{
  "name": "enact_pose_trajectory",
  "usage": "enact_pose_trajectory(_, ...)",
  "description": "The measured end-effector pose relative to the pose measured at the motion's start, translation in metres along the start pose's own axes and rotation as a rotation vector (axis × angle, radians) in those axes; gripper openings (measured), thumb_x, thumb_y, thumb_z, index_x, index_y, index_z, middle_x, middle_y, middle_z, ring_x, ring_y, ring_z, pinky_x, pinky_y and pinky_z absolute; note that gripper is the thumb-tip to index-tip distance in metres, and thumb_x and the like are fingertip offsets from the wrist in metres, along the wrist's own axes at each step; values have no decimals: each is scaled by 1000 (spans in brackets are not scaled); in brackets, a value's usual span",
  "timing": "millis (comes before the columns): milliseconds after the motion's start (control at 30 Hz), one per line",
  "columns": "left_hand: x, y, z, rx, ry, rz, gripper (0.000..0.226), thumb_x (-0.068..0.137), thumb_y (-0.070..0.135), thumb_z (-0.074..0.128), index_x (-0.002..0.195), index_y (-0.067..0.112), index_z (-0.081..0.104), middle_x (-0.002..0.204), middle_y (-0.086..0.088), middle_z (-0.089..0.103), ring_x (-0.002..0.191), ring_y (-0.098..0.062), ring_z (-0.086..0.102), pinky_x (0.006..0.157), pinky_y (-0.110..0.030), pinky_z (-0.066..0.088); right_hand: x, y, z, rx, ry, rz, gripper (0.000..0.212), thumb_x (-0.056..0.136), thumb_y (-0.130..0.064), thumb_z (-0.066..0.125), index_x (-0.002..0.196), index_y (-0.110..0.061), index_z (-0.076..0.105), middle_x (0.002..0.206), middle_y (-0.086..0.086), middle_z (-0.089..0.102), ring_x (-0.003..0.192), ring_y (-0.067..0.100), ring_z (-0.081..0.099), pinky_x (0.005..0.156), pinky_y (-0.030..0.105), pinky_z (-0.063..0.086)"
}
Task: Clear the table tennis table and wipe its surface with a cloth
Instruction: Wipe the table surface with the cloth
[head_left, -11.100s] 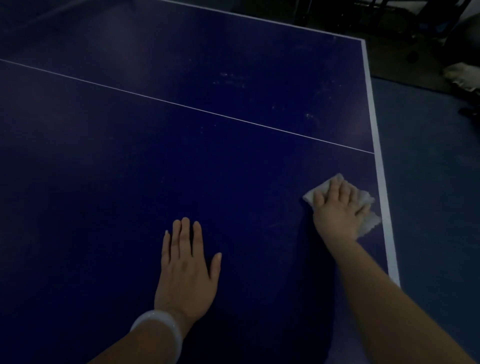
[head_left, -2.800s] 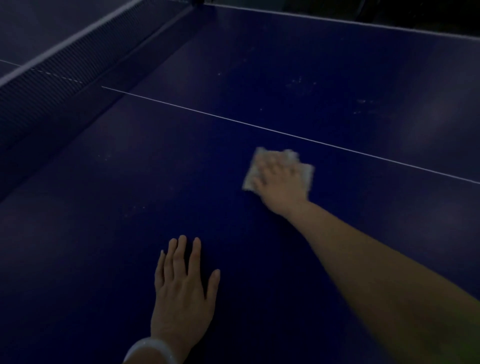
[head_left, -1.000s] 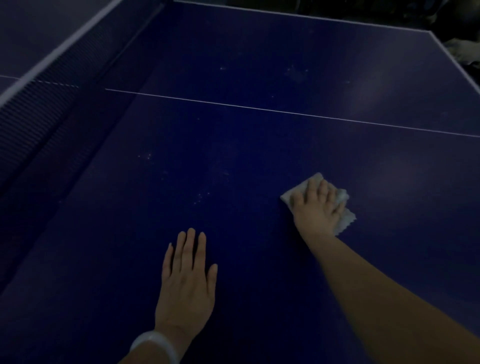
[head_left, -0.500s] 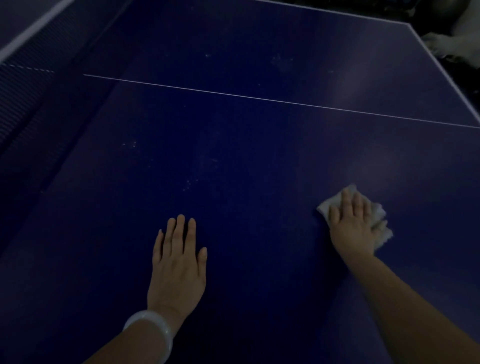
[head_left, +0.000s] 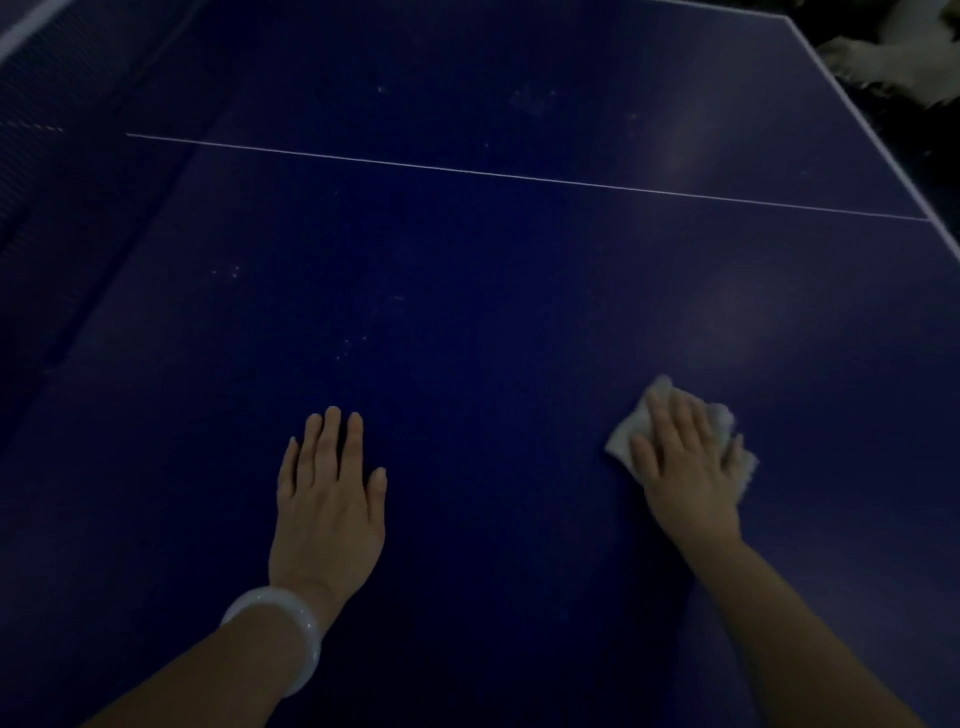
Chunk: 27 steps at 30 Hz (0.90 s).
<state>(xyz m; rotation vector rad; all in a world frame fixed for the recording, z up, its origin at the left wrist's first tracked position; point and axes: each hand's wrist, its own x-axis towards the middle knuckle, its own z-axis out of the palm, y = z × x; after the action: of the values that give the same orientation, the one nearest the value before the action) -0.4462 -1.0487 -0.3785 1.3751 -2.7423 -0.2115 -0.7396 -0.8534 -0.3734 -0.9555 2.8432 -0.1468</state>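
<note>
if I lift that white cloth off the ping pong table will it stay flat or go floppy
Probably floppy: the cloth looks crumpled and bunched under the right hand. Likely light too, being small and thin at its ragged edges. It should slide easily over the table.

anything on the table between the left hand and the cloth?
No: in the head view only bare blue table lies between the left hand and the cloth under the right hand.

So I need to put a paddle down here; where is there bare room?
Bare table lies between the left hand and the right hand pressing the cloth, and beyond both, up to the white line. Nowhere crowded.
</note>
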Motion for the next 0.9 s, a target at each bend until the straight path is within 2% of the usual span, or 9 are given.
enact_pose_trajectory(67,0,0,-1,10,-5,0,64,99,42,12,151,7,24,158,-15,22,147,-28,17,121,-48,12,-15,-4,6,27,41,143,60,98,-52,6,155,-34,1,165,0,9,151,17,0,120,55,-2)
enact_pose_trajectory(133,0,0,-1,11,-4,2,64,99,42,12,151,6,24,158,-16,22,147,-29,17,121,-48,12,-31,-31,15,-17,69,109,60,99,-50,5,156,-29,2,164,3,8,151,21,-1,120,57,3)
enact_pose_trajectory(267,0,0,-1,26,-10,-5,65,99,43,11,152,7,22,159,-15,19,148,-27,14,121,-46,11,-58,-67,27,-68,-7,-551,57,104,-49,16,157,-29,7,165,-3,7,152,16,2,120,55,6)
enact_pose_trajectory(333,0,-1,0,25,-5,-4,64,99,43,11,152,8,21,159,-15,19,148,-27,14,121,-46,11,-49,-45,20,-51,-31,-613,56,104,-48,21,156,-33,7,164,-7,9,151,10,0,120,53,6)
enact_pose_trajectory(433,0,0,0,11,-4,-8,65,98,43,10,152,8,20,159,-14,18,148,-26,13,121,-45,10,-38,13,12,-26,-26,-197,58,102,-41,25,156,-30,7,164,-4,7,150,10,-4,121,52,9)
enact_pose_trajectory(533,0,0,0,8,-3,-6,65,99,43,9,152,8,20,159,-14,17,148,-27,12,122,-45,8,-52,43,6,37,31,243,57,99,-48,11,152,-34,-3,165,-2,3,151,15,-2,120,54,4)
enact_pose_trajectory(633,0,1,0,18,2,-13,63,99,42,11,152,8,21,159,-14,19,148,-27,14,121,-46,10,-73,5,13,16,73,332,55,98,-49,4,149,-32,-10,165,3,7,151,20,2,119,57,6)
enact_pose_trajectory(733,0,1,0,24,2,-18,63,99,41,10,152,8,22,159,-15,20,148,-27,16,121,-46,11,-84,-67,25,-46,65,73,57,102,-39,13,156,-22,5,163,8,12,151,29,10,118,59,11)
enact_pose_trajectory(900,-1,1,0,-12,4,-16,63,100,42,10,152,8,22,159,-14,19,148,-27,15,121,-46,13,-83,-128,35,-60,-24,-492,59,103,-47,14,158,-25,6,165,0,4,152,18,2,120,55,8)
